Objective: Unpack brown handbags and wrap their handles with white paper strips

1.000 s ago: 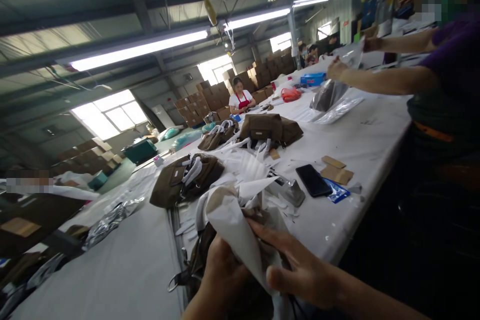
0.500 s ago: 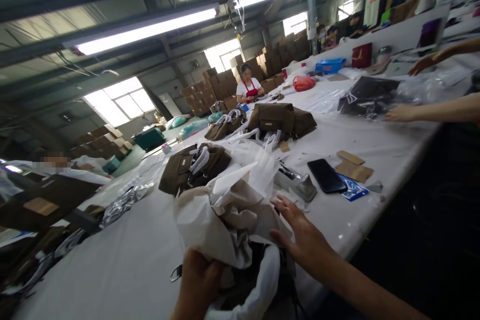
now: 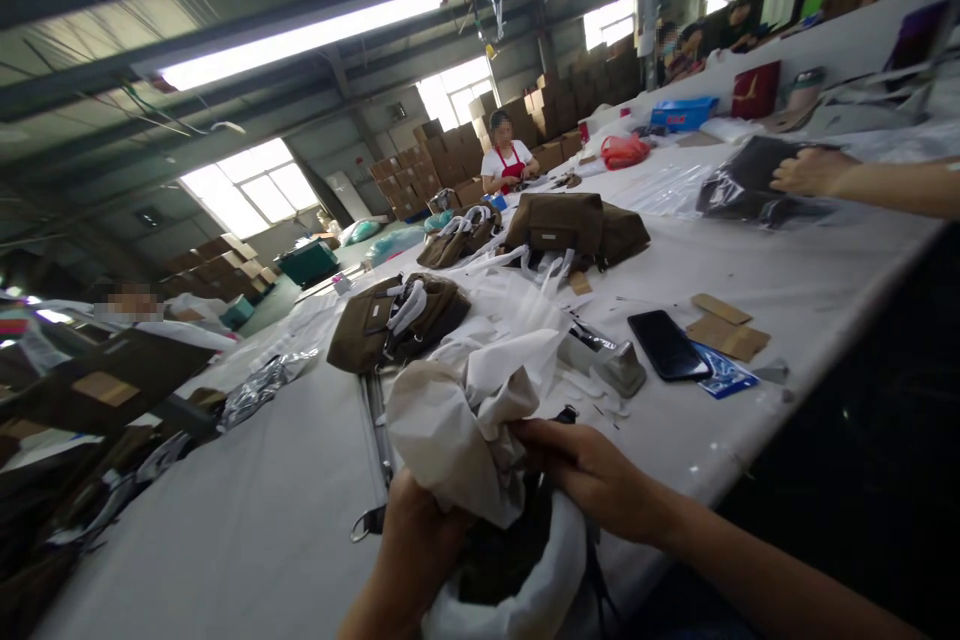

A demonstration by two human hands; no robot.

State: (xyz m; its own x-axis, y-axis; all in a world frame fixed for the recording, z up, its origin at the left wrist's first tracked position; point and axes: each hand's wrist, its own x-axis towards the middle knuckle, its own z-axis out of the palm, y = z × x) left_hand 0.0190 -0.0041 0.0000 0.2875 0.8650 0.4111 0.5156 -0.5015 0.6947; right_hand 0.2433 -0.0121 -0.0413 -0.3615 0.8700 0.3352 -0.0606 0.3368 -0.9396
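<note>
At the near edge of the long white table (image 3: 247,520) my left hand (image 3: 420,545) grips the edge of a dark bag (image 3: 502,560) that has a white lining. A wad of crumpled white paper (image 3: 457,420) rises out of the bag's mouth. My right hand (image 3: 592,475) is closed on the right side of that paper wad, fingers curled into it. A metal ring (image 3: 365,523) on the bag hangs at the left of my left hand.
Brown bags (image 3: 397,320) (image 3: 574,225) lie along the table, with loose white paper, a black phone (image 3: 667,345), cardboard tags (image 3: 727,330) and a blue packet. Another person's hand (image 3: 806,170) rests on a plastic-wrapped dark bag at right. A person in a red apron (image 3: 510,160) sits far back.
My right hand, open beside the paper half a second ago, has closed onto the wad. The view has tipped slightly lower and the paper sits deeper in the bag.
</note>
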